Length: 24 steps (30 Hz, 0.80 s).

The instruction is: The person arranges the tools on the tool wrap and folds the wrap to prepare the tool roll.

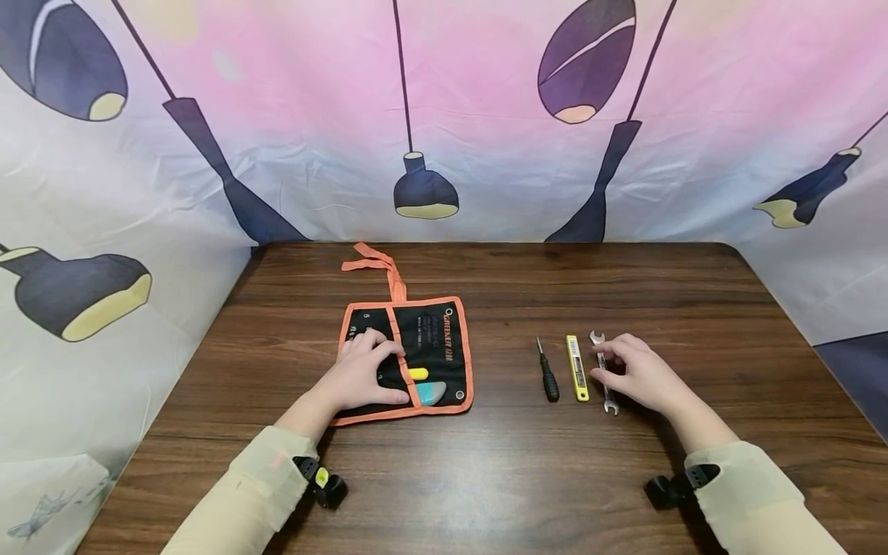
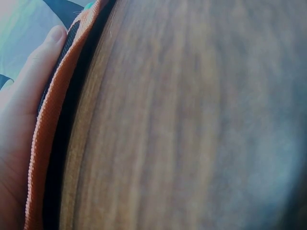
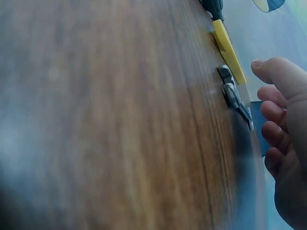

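My left hand (image 1: 362, 374) rests on a black tool pouch (image 1: 444, 354) with orange trim, its fingers and thumb spread over the pocket side. From the pocket stick out a yellow tip (image 1: 418, 374) and a teal-and-grey end (image 1: 432, 393). In the left wrist view the thumb (image 2: 45, 52) lies along the pouch's orange edge (image 2: 50, 129). My right hand (image 1: 634, 374), empty and loosely bent, hovers over a double open-ended wrench (image 1: 609, 399); the right wrist view shows the wrench (image 3: 232, 93) apart from the fingers.
Left of the wrench lie a slim yellow tool (image 1: 577, 368) with a printed label and a black-handled screwdriver (image 1: 548, 378). An orange tie strap (image 1: 395, 281) runs from the pouch toward the back of the brown wooden table (image 1: 486, 478). A printed cloth (image 1: 486, 92) hangs behind.
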Each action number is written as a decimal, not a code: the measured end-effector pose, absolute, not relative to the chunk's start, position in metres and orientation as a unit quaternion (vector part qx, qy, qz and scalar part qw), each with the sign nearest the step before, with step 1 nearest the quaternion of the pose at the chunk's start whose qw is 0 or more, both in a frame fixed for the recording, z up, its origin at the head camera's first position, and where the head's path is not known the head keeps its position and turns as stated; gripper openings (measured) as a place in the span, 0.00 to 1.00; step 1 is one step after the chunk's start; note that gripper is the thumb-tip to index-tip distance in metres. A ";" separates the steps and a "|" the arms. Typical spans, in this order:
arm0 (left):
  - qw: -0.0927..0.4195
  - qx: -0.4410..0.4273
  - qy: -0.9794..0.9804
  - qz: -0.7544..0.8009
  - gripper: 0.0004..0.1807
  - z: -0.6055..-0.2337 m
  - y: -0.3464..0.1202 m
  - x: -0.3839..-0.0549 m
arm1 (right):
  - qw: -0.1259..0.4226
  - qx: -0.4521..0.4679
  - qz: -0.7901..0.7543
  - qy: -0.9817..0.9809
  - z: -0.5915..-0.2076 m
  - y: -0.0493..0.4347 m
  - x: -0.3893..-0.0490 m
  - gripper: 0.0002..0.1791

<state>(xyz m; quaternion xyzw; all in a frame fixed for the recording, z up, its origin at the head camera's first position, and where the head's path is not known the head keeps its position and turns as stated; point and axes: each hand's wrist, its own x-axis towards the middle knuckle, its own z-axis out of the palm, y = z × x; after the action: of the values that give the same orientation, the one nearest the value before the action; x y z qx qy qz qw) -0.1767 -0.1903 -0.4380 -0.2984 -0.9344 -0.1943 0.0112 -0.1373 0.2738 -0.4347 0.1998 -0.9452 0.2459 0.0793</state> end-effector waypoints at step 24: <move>0.021 -0.300 -0.932 -0.204 0.35 -0.439 -0.190 -0.177 | 0.077 0.176 0.239 -0.952 -0.444 0.288 -0.128 0.16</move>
<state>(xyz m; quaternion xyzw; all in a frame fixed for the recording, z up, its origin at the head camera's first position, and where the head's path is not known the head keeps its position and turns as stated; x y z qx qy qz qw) -0.1771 -0.1901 -0.4394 -0.3000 -0.9317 -0.2038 0.0205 -0.1276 0.2882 -0.4438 0.1761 -0.9517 0.2394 0.0770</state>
